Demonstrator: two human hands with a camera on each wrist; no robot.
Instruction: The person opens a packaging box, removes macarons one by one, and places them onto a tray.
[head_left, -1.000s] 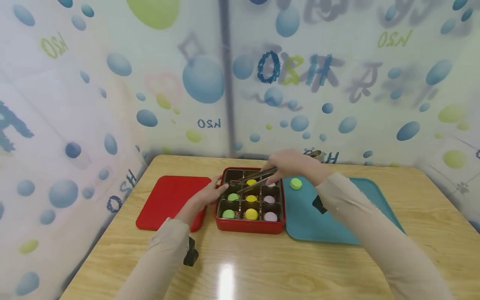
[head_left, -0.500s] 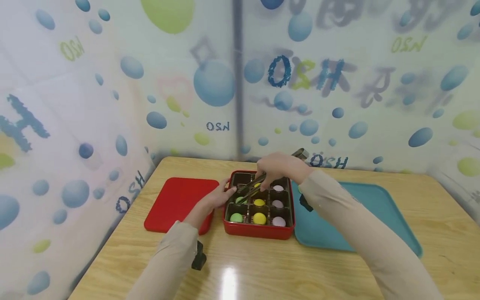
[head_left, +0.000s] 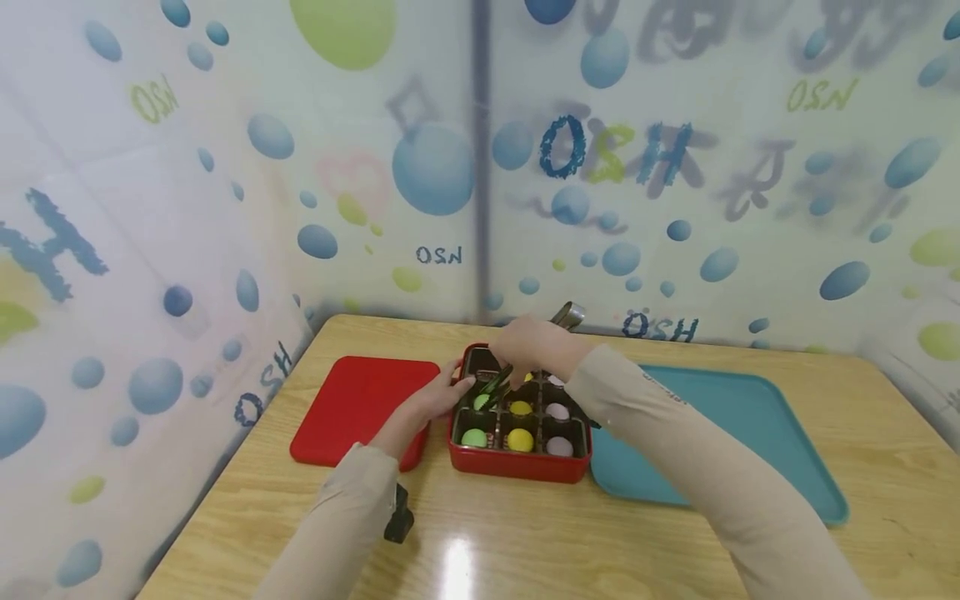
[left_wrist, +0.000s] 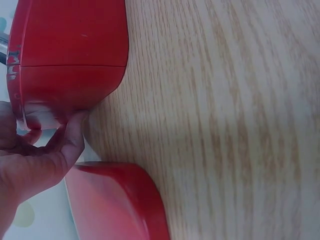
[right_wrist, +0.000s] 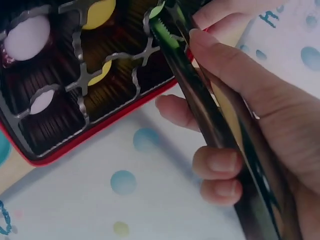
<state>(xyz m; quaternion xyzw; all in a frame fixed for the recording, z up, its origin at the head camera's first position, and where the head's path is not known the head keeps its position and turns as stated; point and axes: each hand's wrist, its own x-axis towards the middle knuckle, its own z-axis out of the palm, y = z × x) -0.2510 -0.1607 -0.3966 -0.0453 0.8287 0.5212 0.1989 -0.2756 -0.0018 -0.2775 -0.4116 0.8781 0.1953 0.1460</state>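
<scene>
A red box (head_left: 517, 463) with a dark divided insert holds green, yellow and pale lilac round sweets that look like macarons. My left hand (head_left: 438, 392) grips its left side, thumb near the rim; in the left wrist view, fingers press on the red wall (left_wrist: 70, 85). Over the box's back part, my right hand (head_left: 528, 350) holds metal tongs (right_wrist: 212, 117) between thumb and fingers. The tong tips reach into the left column, around a green sweet (head_left: 484, 402). Whether they pinch it is hard to tell. Another green sweet (head_left: 474, 438) sits in front of it.
A red lid (head_left: 360, 408) lies on the wooden table (head_left: 420, 550) to the left of the box. At the right, a blue-green tray (head_left: 720, 442) lies beside the box, partly covered by the right sleeve. A patterned wall stands behind.
My right hand has moved left over the box, bringing the tong tips down to the green sweet. A green piece on the tray is now hidden behind the arm. The left hand keeps its hold.
</scene>
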